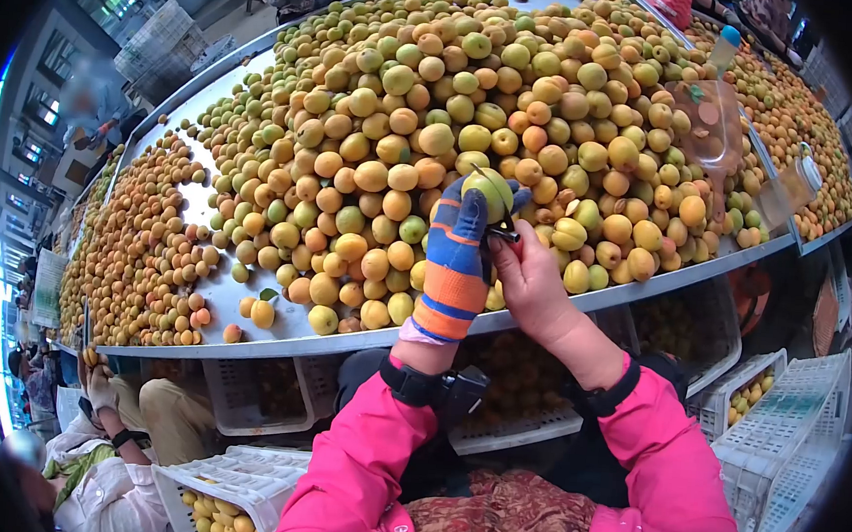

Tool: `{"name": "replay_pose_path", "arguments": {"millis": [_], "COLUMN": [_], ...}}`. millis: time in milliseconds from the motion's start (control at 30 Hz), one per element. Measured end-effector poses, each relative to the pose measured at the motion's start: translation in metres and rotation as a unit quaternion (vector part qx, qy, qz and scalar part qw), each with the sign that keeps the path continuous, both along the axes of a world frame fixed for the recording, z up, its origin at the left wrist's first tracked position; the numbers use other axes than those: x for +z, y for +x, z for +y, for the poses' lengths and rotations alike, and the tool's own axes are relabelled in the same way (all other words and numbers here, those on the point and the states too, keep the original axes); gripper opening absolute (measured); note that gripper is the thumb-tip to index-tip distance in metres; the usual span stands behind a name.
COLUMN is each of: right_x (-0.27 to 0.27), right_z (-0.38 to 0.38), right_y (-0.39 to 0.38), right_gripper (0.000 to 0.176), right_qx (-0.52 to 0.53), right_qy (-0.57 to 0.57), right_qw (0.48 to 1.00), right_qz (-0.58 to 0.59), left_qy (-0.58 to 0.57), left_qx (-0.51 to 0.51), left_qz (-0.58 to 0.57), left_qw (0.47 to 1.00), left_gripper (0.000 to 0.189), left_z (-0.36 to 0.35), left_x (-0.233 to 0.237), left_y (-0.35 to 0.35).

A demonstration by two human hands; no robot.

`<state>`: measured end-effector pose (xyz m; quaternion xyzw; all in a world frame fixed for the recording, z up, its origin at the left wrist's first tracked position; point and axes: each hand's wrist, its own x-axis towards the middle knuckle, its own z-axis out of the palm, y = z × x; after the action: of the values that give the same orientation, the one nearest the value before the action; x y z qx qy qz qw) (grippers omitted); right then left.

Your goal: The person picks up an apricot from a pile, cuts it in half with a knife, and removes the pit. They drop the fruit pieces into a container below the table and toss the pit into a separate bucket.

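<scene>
My left hand (453,268), in a blue and orange striped glove, is closed around a green-yellow apricot (488,199) held up over the front of the heap. A thin dark curved strip crosses the fruit's face. My bare right hand (541,292) pinches a small black tool (503,235) right at the lower side of the apricot. The tool's exact kind is hidden by the fingers. Yellow and green apricots (373,175) are piled on the metal table just beyond both hands.
The table's raised metal edge (601,300) runs below my forearms. White crates (243,481) with apricots stand at lower left, under the table and at right. A transparent scoop (707,128) and a plastic jar (789,191) lie on the heap. Another person (100,471) sits at left.
</scene>
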<state>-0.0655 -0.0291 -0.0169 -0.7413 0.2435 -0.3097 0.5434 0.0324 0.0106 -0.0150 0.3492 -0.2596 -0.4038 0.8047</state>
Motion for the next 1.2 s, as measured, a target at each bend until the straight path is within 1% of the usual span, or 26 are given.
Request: {"name": "replay_pose_path", "arguments": {"millis": [67,167,233,267,300,367,400,433,500,567,633,667,767,800,833,900,933,967,1000,1033,1100,1133,1200], "right_x": [0.001,0.001,0.001,0.005,0.01,0.019,0.021,0.025,0.004,-0.004,-0.008,-0.008,0.002,0.015,0.021,0.029,0.026,0.02,0.016,0.013,0.01,0.011,0.015], "right_z": [0.0,0.002,0.004,0.002,-0.003,-0.017,-0.022,-0.017,-0.007,-0.006,-0.003,0.001,0.006,0.011,0.011,-0.012,-0.022,-0.032,-0.036,-0.035,-0.033,-0.034,-0.035], "right_y": [0.0,-0.002,-0.004,-0.008,-0.011,-0.018,-0.023,-0.023,-0.013,-0.005,0.002,0.002,-0.005,-0.014,-0.018,-0.021,-0.021,-0.02,-0.015,-0.014,-0.013,-0.014,-0.017], "right_gripper": [0.022,0.023,0.027,0.025,0.025,0.023,0.022,0.027,0.026,0.025,0.024,0.024,0.021,0.019,0.019,0.024,0.027,0.031,0.034,0.035,0.037,0.037,0.041], "right_qx": [-0.003,0.02,0.061,0.064,0.057,0.058,0.055,0.05,-0.009,-0.02,-0.042,-0.039,0.001,0.017,-0.008,-0.042,-0.047,-0.052,-0.053,-0.016,-0.06,-0.061,-0.114], "right_qy": [-0.004,0.022,0.161,0.164,0.162,0.003,-0.029,0.0,-0.044,-0.065,-0.049,-0.045,0.083,0.101,0.052,0.223,0.211,0.195,0.17,0.192,0.173,0.173,-0.001], "right_qw": [1.0,1.0,0.984,0.984,0.985,0.995,0.991,0.993,0.993,0.99,0.997,0.997,0.995,0.991,0.983,0.96,0.961,0.963,0.967,0.965,0.966,0.966,0.986], "right_qz": [0.014,-0.011,-0.047,-0.022,-0.02,0.087,0.122,0.11,0.107,0.123,0.05,0.049,-0.052,-0.086,-0.175,-0.165,-0.172,-0.178,-0.183,-0.179,-0.182,-0.183,-0.123], "left_qy": [0.014,0.012,0.005,-0.005,-0.011,0.014,0.009,0.015,0.056,0.07,0.076,0.059,0.059,0.012,0.02,-0.024,0.035,0.089,0.063,0.045,0.052,0.052,0.062], "left_qx": [-0.011,-0.009,0.017,0.027,0.033,0.023,0.011,-0.001,-0.048,-0.035,-0.027,-0.013,0.012,0.019,0.026,-0.051,-0.02,0.011,-0.003,-0.029,-0.015,-0.016,0.1], "left_qz": [-0.021,0.001,0.027,0.021,0.035,0.039,0.011,0.05,0.151,0.13,0.08,0.117,0.084,0.141,0.15,0.077,-0.024,-0.124,-0.132,-0.133,-0.178,-0.179,-0.254], "left_qw": [1.0,1.0,0.999,0.999,0.999,0.999,1.0,0.999,0.986,0.988,0.994,0.991,0.995,0.99,0.988,0.995,0.999,0.988,0.989,0.99,0.983,0.982,0.96], "left_gripper": [0.045,0.044,0.045,0.039,0.038,0.038,0.04,0.044,0.05,0.047,0.049,0.047,0.052,0.051,0.05,0.048,0.046,0.044,0.046,0.044,0.043,0.043,0.038], "left_z": [0.001,0.002,-0.001,-0.003,-0.004,-0.006,-0.007,-0.007,-0.005,-0.007,-0.004,-0.006,-0.001,-0.005,-0.004,-0.002,0.0,0.0,-0.005,-0.008,-0.008,-0.009,-0.008], "left_x": [0.001,0.004,-0.002,-0.01,-0.011,-0.025,-0.025,-0.018,-0.005,-0.007,-0.009,-0.009,0.001,-0.011,-0.008,0.003,0.006,0.007,0.006,0.007,0.014,0.016,0.018], "left_y": [0.004,0.002,0.001,0.001,-0.001,0.005,0.006,0.001,-0.01,-0.009,-0.003,-0.004,-0.002,0.009,0.014,0.011,0.006,-0.001,-0.008,-0.013,-0.019,-0.022,-0.027]}}
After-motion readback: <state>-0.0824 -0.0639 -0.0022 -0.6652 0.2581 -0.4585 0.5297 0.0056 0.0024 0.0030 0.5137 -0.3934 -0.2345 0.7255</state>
